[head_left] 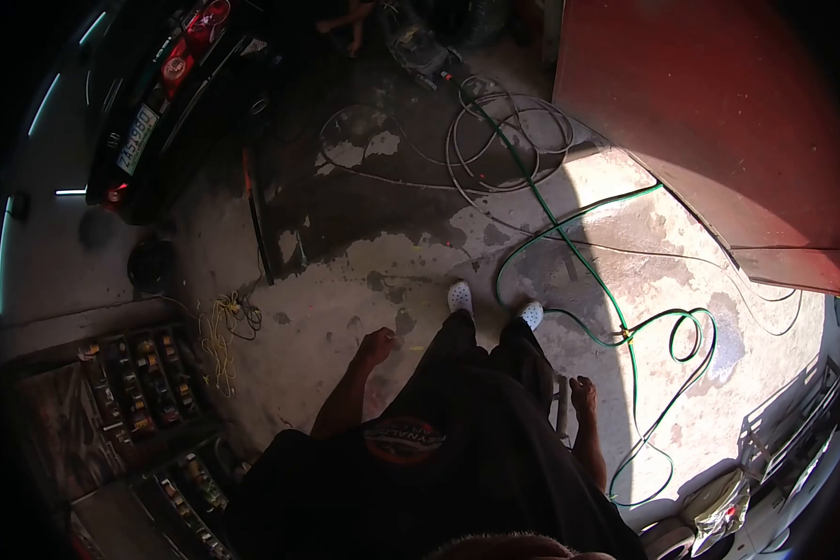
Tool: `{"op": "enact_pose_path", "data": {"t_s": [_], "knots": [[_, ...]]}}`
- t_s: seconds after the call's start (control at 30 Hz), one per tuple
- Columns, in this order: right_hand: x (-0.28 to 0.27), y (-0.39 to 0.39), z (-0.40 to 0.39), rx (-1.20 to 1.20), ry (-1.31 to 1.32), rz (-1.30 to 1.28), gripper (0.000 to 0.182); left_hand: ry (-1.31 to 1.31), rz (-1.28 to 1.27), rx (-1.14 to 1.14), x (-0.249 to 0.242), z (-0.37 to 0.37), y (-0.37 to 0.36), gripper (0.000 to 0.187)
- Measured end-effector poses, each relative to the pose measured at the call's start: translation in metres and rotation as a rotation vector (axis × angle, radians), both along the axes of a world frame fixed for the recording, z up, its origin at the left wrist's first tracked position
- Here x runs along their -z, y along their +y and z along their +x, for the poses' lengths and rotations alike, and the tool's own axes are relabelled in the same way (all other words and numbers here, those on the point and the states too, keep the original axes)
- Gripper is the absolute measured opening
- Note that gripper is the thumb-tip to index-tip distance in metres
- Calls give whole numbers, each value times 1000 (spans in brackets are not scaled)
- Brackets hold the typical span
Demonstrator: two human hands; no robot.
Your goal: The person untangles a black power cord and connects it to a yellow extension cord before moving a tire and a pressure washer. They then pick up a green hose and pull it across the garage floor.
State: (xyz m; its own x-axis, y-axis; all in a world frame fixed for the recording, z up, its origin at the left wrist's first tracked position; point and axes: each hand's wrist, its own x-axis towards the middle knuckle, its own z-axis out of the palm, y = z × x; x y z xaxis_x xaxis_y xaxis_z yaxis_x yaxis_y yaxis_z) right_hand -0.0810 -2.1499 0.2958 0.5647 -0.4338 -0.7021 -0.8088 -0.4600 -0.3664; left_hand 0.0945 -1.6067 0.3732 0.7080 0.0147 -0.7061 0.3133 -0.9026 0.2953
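My left hand [377, 346] hangs beside my left thigh with its fingers curled together. A small pale spot shows at the fingertips; I cannot make out what it is. On the other side, my right hand [583, 396] hangs with loosely bent fingers slightly apart, and nothing shows in it. A grey tubular metal piece [562, 409] stands close beside that hand, seemingly apart from it. White clogs [459, 297] are on my feet on the worn concrete floor [345, 308]. A green hose [593, 266] runs past my right foot, looping on the sunlit floor.
A dark car [138, 140] stands at the upper left. Coiled grey hose [509, 140] lies ahead, near a machine [418, 51]. At right is a red panel [719, 121]. Racks of small items [145, 373] and tangled yellow cord [218, 341] are left. Another person's hand [355, 42] shows far ahead.
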Motion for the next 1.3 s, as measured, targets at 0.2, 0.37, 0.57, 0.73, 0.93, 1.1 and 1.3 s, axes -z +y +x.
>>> {"op": "enact_pose_path", "data": {"t_s": [0.2, 0.37, 0.57, 0.73, 0.93, 1.1, 1.3], "knots": [[-6, 0, 4, 8, 10, 4, 54, -74, -30, -15, -2, 2, -6, 31], [-5, 1, 4, -9, 1, -17, 52, -22, -11, -15, -8, 6, -8, 32], [-7, 2, 8, -14, -75, 11, 50, -22, -20, -7, 2, 6, -1, 32], [-18, 5, 16, -10, -97, 4, 48, -29, -17, -54, 5, 10, 0, 31], [-9, 0, 23, -24, -48, 46, 50, -36, -35, -47, 5, 12, 1, 32], [14, -6, 17, 0, -57, 16, 50, -58, -35, -53, -1, 12, -5, 33], [2, -8, 24, -35, -120, 38, 47, -66, -28, -33, 0, 14, -7, 33]]}}
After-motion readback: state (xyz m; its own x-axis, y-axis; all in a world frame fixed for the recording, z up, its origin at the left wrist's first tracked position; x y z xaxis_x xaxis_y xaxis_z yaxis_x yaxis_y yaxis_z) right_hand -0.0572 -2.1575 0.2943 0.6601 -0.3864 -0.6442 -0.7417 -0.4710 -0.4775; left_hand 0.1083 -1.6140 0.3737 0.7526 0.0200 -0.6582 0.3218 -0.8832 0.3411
